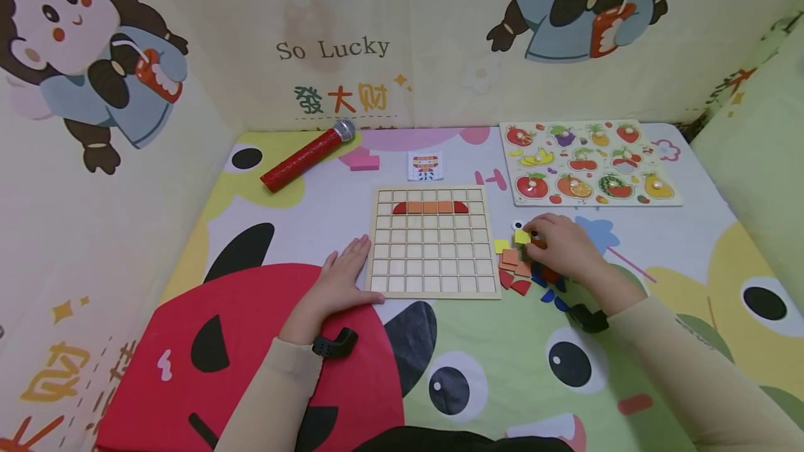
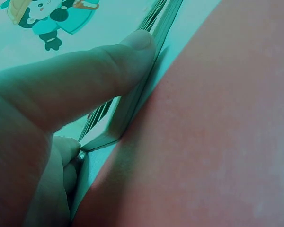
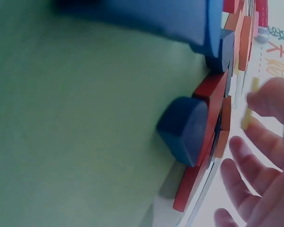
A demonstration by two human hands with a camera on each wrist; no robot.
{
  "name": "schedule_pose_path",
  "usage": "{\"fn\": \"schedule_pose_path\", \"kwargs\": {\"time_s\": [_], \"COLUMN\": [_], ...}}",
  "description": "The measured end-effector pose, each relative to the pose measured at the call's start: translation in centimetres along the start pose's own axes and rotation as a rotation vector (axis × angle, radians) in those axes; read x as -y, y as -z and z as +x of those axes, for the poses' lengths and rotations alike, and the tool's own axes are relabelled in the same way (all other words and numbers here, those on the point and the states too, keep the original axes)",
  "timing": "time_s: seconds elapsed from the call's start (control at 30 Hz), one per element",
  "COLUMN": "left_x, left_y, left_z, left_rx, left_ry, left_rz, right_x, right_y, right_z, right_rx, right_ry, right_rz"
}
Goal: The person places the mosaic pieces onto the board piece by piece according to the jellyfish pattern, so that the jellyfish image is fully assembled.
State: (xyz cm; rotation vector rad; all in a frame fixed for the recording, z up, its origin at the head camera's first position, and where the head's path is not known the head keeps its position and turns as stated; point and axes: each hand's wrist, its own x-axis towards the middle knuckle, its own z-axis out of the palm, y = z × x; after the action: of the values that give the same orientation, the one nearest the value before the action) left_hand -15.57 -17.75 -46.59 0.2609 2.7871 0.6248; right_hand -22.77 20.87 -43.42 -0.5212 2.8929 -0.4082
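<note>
The right hand (image 1: 561, 246) pinches a flat yellow square piece (image 1: 523, 236) between thumb and forefinger, its other fingers loosely bent, above the heap just beyond the right edge of the square pale wooden grid board (image 1: 433, 286). That hold looks slight, on a thin piece, so a small slip could drop it among the others. A second yellow square (image 1: 501, 246) lies just beside the board's right edge, where a low pass of the hand could nudge it.

The heap itself is a hazard: flat orange squares (image 1: 510, 257) overlap, and red rounded pieces (image 1: 520, 287) lie close to the board's near right corner. The black wrist device (image 1: 587, 318) sits right by the small blue rounded pieces (image 1: 561, 303); a drop of the wrist could scatter them towards the near edge of the table (image 1: 326, 215).

The left hand (image 1: 338, 274) has its fingers spread along the board's left edge, thumb on the near left corner. An uneven push there could skew the board and jog the red-and-orange row (image 1: 430, 208) near its far edge, if those pieces sit loosely.
</note>
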Motion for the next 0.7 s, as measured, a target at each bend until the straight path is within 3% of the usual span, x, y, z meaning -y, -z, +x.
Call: {"fn": "schedule_pose_path", "kwargs": {"time_s": [0.33, 0.7], "left_x": [0.0, 0.0], "left_y": [-0.1, 0.0], "left_z": [0.1, 0.1], "left_rx": [0.008, -0.001], "left_ry": [0.002, -0.005], "left_rz": [-0.002, -0.003], "right_x": [2.1, 5.4], "right_y": [0.6, 0.9], "right_z": [1.1, 4.1], "right_rx": [0.09, 0.097], "right_ry": [-0.053, -0.102], "right_rz": [0.223, 0.34]}}
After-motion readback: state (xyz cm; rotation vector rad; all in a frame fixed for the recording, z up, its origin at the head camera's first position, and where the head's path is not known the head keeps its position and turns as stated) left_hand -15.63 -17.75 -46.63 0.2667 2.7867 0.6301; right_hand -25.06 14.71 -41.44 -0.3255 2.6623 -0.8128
